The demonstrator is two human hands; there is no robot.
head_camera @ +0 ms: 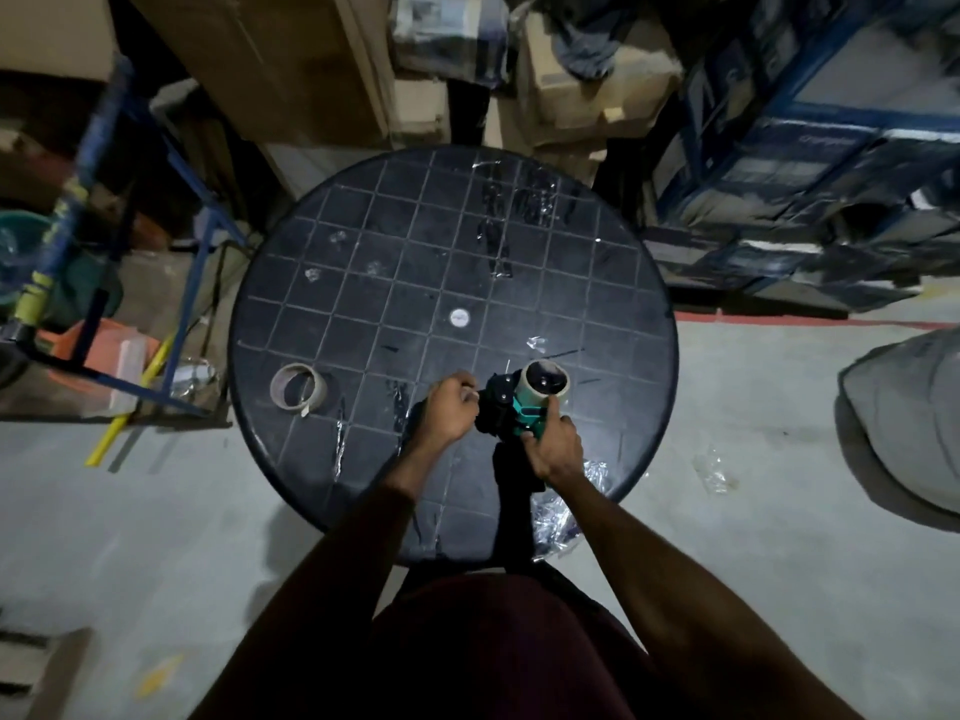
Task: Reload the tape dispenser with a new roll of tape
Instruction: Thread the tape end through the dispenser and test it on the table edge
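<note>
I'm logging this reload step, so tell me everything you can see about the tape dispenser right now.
The tape dispenser is a handheld one with a teal frame and black front parts, seemingly plastic. A tape roll with a pale core sits on it. It is held over the near edge of the round dark table. The right hand grips its frame; the left hand pinches at its black front end, what it pinches is unclear.

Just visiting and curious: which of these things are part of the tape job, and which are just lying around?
In use:
tape dispenser
new tape roll on it
left hand
right hand

Lying about:
empty tape core
crumpled plastic wrap
round table
cardboard boxes
</note>
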